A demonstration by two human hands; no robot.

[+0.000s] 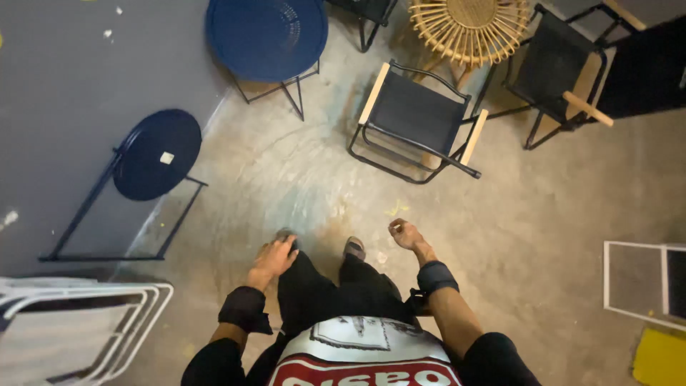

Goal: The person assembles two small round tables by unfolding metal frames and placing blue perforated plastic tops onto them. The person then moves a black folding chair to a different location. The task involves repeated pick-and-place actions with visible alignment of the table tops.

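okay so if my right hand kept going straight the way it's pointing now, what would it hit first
Probably nothing close by: the right hand is loosely closed and empty, pointing ahead over bare concrete floor. The first thing in that line looks like the black folding chair, though depth is unclear.
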